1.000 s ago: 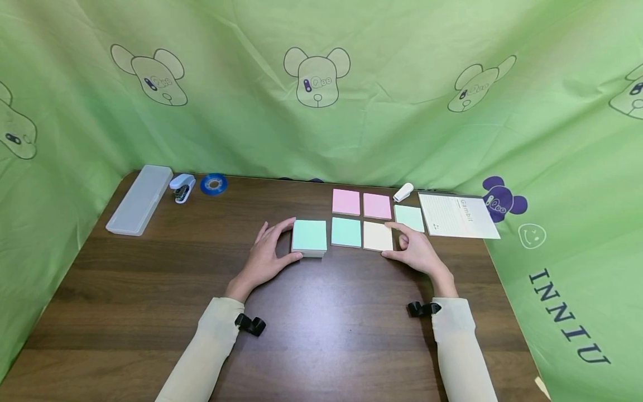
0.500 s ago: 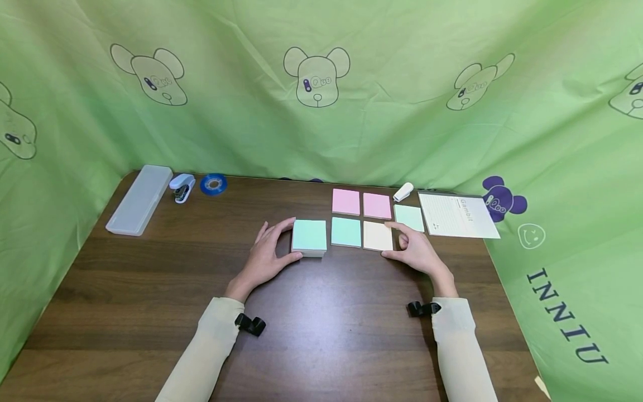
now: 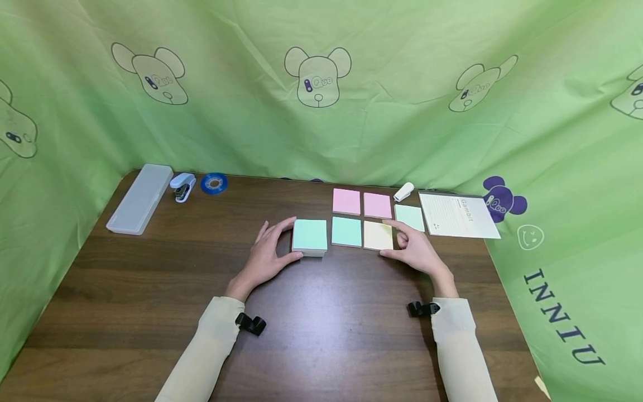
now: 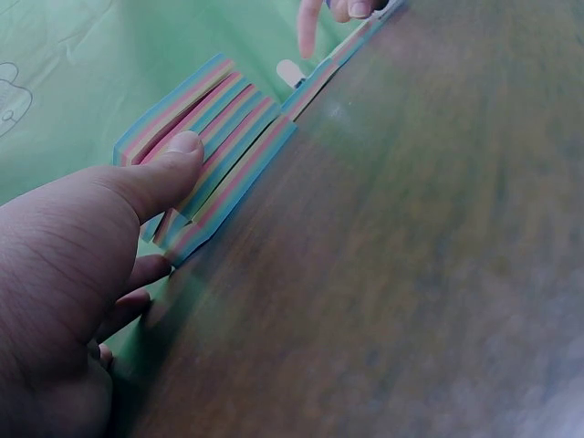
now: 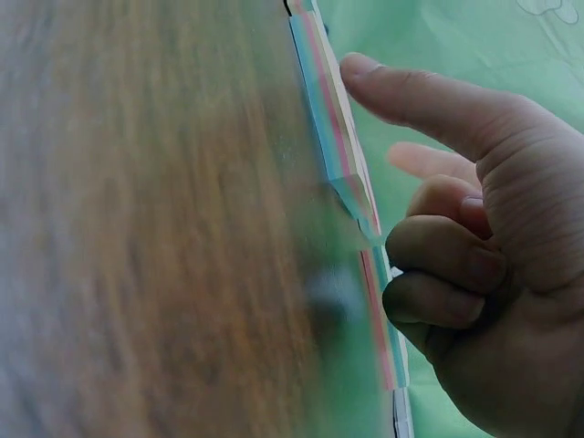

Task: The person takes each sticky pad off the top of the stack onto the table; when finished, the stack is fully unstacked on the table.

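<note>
Toward the back centre of the table stands a stack of sticky note pads (image 3: 309, 234), mint on top. My left hand (image 3: 266, 254) holds it from the left side, thumb on the near face and index finger at the far corner. In the left wrist view the stack (image 4: 242, 151) shows striped layers, slightly offset. My right hand (image 3: 417, 248) spans a single pale yellow sticky note pad (image 3: 378, 235), thumb at its near edge and index finger at its far right corner. Its other fingers are curled under. A teal pad (image 3: 346, 231) lies between stack and yellow pad.
Two pink pads (image 3: 346, 201) lie behind, and a pale mint pad (image 3: 409, 218) sits to the right. A small white object (image 3: 404, 192) and a notepad (image 3: 459, 215) are at the back right. Far left are a translucent case (image 3: 140, 199), a stapler (image 3: 183, 187) and blue tape (image 3: 214, 183).
My right hand's thumb and index finger have shifted very slightly left over the yellow pad, which looks a little yellower. The left hand and the stack stay in place.
</note>
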`<control>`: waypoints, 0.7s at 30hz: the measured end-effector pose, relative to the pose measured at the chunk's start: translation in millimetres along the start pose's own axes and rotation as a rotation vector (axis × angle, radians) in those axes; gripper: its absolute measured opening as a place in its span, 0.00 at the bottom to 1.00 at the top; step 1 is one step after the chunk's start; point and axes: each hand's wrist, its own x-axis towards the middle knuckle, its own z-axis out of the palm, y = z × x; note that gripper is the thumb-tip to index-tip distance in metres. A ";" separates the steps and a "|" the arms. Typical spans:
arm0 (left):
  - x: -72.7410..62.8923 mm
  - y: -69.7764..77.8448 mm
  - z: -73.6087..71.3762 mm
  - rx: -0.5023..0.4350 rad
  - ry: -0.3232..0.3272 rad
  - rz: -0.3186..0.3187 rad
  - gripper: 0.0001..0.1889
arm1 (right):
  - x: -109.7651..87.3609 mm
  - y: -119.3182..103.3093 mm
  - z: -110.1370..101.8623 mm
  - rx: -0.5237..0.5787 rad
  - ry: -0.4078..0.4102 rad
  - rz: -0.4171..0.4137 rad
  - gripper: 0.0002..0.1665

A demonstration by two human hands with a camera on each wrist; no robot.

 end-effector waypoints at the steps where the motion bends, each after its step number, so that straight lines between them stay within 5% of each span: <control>1: 0.2 0.0 0.0 -0.001 0.000 0.000 0.47 | 0.2 -1.3 0.1 0.006 0.000 -0.002 0.48; 21: 0.5 -0.5 -0.6 -0.002 -0.005 -0.006 0.47 | 3.3 -19.3 7.9 0.062 0.018 -0.046 0.44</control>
